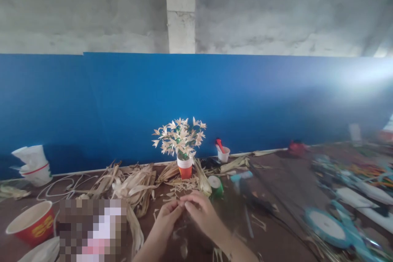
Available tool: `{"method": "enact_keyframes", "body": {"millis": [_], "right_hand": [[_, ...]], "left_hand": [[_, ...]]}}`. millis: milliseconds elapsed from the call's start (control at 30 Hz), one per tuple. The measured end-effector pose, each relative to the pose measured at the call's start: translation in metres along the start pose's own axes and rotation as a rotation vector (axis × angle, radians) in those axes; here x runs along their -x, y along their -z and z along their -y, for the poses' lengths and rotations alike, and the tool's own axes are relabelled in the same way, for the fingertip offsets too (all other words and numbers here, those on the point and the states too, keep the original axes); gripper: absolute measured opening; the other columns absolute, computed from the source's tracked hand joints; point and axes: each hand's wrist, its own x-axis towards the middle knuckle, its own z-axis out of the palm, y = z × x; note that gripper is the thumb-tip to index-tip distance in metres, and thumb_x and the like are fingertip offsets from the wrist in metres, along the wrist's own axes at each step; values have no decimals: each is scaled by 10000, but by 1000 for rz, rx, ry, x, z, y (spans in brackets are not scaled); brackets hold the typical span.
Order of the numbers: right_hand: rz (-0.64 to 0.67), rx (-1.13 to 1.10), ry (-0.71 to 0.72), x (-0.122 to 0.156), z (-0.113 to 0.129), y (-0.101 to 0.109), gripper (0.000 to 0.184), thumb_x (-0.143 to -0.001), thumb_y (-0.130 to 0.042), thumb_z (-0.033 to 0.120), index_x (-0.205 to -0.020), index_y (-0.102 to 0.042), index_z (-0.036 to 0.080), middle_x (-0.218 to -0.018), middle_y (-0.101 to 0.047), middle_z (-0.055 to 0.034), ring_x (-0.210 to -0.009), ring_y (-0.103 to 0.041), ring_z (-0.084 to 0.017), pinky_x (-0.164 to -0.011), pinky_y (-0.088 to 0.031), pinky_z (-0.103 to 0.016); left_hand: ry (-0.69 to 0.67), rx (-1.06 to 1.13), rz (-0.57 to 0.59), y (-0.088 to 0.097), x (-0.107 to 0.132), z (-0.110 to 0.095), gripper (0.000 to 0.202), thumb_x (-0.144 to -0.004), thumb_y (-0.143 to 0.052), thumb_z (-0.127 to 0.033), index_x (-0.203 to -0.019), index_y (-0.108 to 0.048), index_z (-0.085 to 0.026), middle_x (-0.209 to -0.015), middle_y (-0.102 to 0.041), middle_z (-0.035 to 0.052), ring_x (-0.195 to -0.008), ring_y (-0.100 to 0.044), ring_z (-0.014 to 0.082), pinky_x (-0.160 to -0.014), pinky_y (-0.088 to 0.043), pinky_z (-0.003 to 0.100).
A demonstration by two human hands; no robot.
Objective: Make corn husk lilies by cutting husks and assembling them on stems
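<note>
Hands, one pair: the left hand (167,217) and the right hand (199,213) are being held together low over the worktop (285,180), fingers drawn narrow and tips meeting; whether anything small is being gripped between them cannot be told, the view being blocked by the fingers. Flowers (181,137), pale, pointed-petalled, one bunch: being held upright in an orange-and-white cup (185,172), which is being supported by the worktop just beyond the fingertips, in front of a blue board (129,102). Husk scraps (178,188), narrow, several: being shown between cup and hands. Dried husks (136,188), one heap: being displayed left of the cup. Green roll (217,188), white-topped, one: being kept just beyond the right hand. White cup (224,155), one: being backed by the board, a red item (219,145) being held in it. Red bowl (33,227), pale inside, one: being placed at the near left. Blue ribbon roll (327,228), one: being set well apart, at the right, its outline being softened by blur.
</note>
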Motion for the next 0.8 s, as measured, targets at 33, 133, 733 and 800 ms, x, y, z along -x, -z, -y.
{"method": "enact_keyframes", "body": {"millis": [33,133,733,800], "right_hand": [[25,2,-9,-1,-1,1,161,-783,-586,231,-857,-729,219,-824,-633,-30,-827,-589,-185,-761,-456,-289],[50,-23,-68,-5,-1,3,111,-731,-637,196,-739,-747,207,-733,-607,-13,-737,-576,-161,-700,-439,-270],[-77,365,250,-5,-3,11,183,-810,-551,173,-637,-493,183,-689,-504,13,-706,-489,-137,-672,-362,-247],[-94,406,283,-5,-6,12,189,-831,-528,185,-647,-484,188,-690,-506,11,-705,-487,-138,-679,-363,-251]], "left_hand": [[33,-8,27,0,0,0,398,-583,-772,-494,-650,-651,-121,-510,-544,-31,-438,-385,59,-447,-264,184],[88,-58,54,0,3,-1,427,-573,-765,-521,-563,-616,-121,-466,-507,-35,-403,-322,46,-421,-220,190],[-95,-358,28,8,-19,20,529,-546,-672,-660,-627,-646,-138,-472,-479,-50,-434,-319,68,-444,-227,215],[-141,-409,4,8,-21,22,488,-565,-672,-624,-604,-652,-138,-511,-531,-30,-476,-372,85,-479,-268,219]]}}
